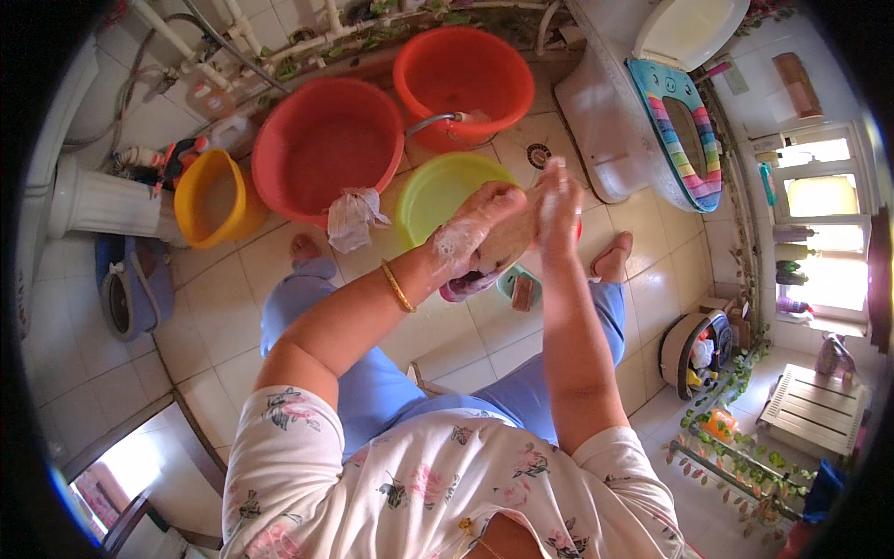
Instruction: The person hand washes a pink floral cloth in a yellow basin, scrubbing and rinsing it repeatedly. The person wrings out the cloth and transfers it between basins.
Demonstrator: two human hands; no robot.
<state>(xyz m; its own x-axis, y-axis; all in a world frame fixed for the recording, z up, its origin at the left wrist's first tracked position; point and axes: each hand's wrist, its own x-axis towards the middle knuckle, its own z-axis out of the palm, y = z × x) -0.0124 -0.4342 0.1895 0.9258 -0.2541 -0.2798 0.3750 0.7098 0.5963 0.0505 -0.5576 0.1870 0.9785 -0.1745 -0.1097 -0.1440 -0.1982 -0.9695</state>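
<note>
My left hand (470,228), wet with suds and with a gold bangle at the wrist, grips what looks like a shoe (506,244). Its flat tan sole faces up, and a dark purple part hangs below the fingers. Against the sole's right side is my right hand (557,210), its fingers smeared by motion. Whether it holds something is hidden. Beneath my hands, a mint-green dish (507,281) on the floor bears a brown bar (523,294), probably soap. Just beyond stands a yellow-green basin (433,191), partly covered by my left hand.
Two large basins, a pink-red one (326,149) and an orange-red one (466,84), stand farther off. A yellow bucket (219,197) is at left, near a blue-grey bucket (135,289). A white cloth (354,219) hangs over a basin rim. The toilet (675,130) stands at right.
</note>
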